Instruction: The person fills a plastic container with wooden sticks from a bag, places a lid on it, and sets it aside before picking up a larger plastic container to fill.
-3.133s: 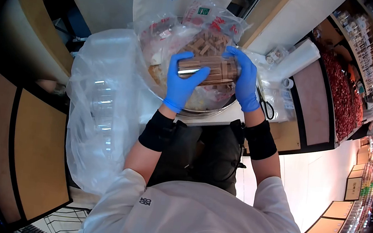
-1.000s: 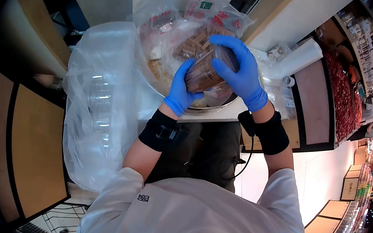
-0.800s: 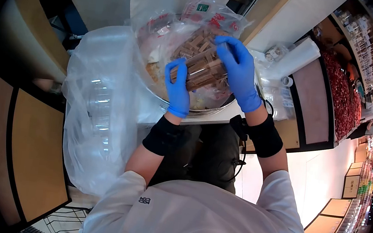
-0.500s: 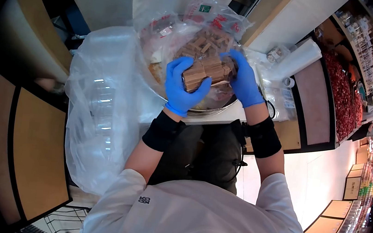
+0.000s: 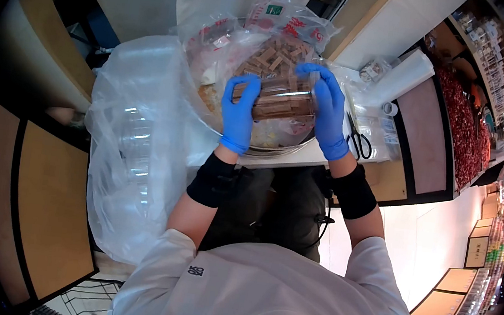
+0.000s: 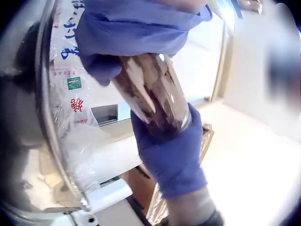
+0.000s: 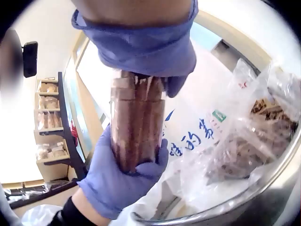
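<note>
A clear cylindrical jar [image 5: 284, 101] packed with brown sticks lies sideways between two blue-gloved hands above a round metal basin [image 5: 277, 154]. My left hand [image 5: 239, 112] grips the jar's left end, fingers and thumb curled round it. The other end is held by my right hand [image 5: 330, 117], also seen in the left wrist view as a blue glove [image 6: 171, 157] cupped round the jar. In the right wrist view the jar [image 7: 136, 125] shows its sticks in bundled rows. Behind the jar, loose brown sticks [image 5: 270, 59] lie in a plastic bag in the basin.
A large translucent bag of clear containers [image 5: 137, 143] stands left of the basin. Black scissors [image 5: 360, 145], a white roll [image 5: 403, 81] and flat clear packets [image 5: 386, 139] lie to the right. Red goods [image 5: 457, 126] fill a bin farther right.
The jar has turned from tilted to nearly level, with both hands still holding its ends. My right hand has shifted on its end, and the scissors show more fully.
</note>
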Demonstrator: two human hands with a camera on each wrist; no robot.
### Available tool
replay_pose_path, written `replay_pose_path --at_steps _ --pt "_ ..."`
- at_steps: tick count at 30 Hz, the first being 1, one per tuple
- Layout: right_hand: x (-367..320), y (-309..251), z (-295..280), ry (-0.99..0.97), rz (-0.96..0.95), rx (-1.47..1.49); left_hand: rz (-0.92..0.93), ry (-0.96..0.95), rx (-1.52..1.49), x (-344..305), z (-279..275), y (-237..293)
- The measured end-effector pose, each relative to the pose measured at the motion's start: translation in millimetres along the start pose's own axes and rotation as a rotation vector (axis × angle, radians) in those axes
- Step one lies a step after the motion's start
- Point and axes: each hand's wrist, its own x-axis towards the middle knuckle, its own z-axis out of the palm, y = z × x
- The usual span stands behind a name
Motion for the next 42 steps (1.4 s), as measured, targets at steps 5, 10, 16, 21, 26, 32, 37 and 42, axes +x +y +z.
replay_pose_path --at_steps 5,10,16,21,26,32,37,42 --pt "-3.3 -6.6 11.9 0.258 0.424 0.39 0.822 -0.018 0.406 -3.2 -4.7 -7.7" --pt "9.8 -9.0 -4.5 0.025 0.459 0.181 0.685 -0.011 0.279 -5.6 -1.9 -4.3" --pt "1.4 -26.1 9.4 0.014 0.006 -0.05 -0.214 -0.066 -0.138 -2.5 -4.1 2.5" --pt "-8.7 4.0 5.7 0.218 0.178 0.073 0.379 -0.057 0.26 -5.7 8.6 5.2" --pt "-12.2 9.8 -1.1 0.205 0.128 -0.01 0.075 -0.028 0.136 3.3 -0.6 -6.1" --pt "-17.6 4.6 0.2 0.107 0.106 0.186 -0.64 -0.131 -0.154 10.6 -3.3 3.5" --pt "-15.6 12.7 -11.8 0.078 0.197 0.242 -0.771 -0.251 -0.152 5.1 9.0 2.5" --pt "-12.6 -13.7 -7.1 0.108 0.212 0.141 -0.799 -0.189 -0.197 4.7 14.7 -11.6"
